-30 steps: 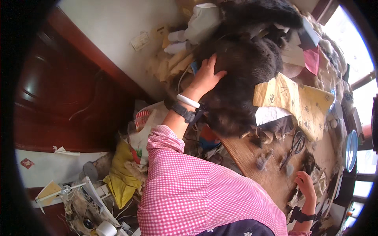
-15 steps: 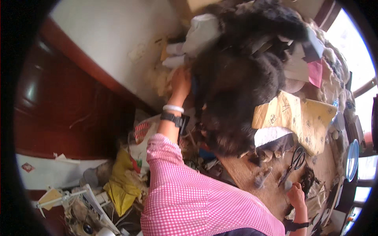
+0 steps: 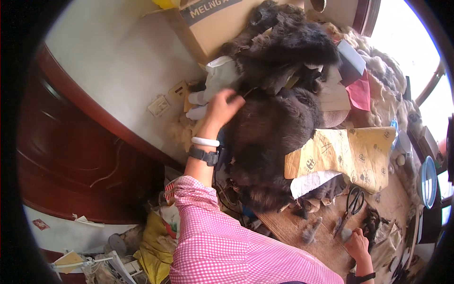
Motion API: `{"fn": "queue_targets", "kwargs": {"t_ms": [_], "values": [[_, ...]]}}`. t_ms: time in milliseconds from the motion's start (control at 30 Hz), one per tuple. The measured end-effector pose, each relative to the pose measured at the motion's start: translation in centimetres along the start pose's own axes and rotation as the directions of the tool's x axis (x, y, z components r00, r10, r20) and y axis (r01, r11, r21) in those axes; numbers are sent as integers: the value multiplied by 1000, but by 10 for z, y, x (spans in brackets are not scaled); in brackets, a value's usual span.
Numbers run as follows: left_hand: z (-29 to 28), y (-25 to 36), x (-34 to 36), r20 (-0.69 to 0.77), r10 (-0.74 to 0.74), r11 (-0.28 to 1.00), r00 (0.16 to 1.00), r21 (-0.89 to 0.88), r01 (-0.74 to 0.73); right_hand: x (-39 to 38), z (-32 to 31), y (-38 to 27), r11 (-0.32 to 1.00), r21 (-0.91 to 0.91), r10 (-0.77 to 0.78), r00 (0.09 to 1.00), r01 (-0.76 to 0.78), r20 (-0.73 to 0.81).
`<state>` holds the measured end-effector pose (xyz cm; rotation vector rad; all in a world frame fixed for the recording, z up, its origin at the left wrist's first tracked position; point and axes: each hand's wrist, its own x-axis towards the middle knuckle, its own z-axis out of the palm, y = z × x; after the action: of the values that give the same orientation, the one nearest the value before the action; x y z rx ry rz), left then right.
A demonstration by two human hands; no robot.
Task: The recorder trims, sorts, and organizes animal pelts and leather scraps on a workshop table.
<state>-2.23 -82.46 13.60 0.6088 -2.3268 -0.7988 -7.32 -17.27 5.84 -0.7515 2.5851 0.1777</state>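
My left hand is raised at the left edge of a heap of dark brown fur pelts. Its fingers are apart and reach over the fur, with nothing visible in them. White rolls lie just left of the wrist. At the lower right, my right hand rests by the wooden table, its fingers pinched on a small grey fur tuft. Black-handled scissors lie just above that hand, blades toward the tuft. Beside them is another grey fur scrap.
Yellow patterned paper covers the pelts' right edge. A cardboard box stands at the back. Pale pelts and a blue-rimmed basin are along the right. A yellow bag and clutter fill the lower left, near a dark red panel.
My left hand has moved right from beside the white rolls to over the brown fur, its fingers spreading. The view has shifted, showing more of the box. My right hand stays by the grey tuft.
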Motion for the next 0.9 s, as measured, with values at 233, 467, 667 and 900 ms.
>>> {"fn": "queue_targets", "kwargs": {"t_ms": [233,467,667,900], "values": [[2,-38,72,-497,30,994,867,-78,-79,2,11,7,1000,-7,-12,999,12,-52],[7,6,47,-450,143,977,882,206,-53,-1,14,8,1000,16,1,997,0,-81],[21,14,30,-426,416,903,803,295,-311,2,14,4,999,-39,-10,995,6,-99],[46,22,21,-343,475,876,811,271,-398,10,27,10,987,-160,25,1000,-26,-3]]}}
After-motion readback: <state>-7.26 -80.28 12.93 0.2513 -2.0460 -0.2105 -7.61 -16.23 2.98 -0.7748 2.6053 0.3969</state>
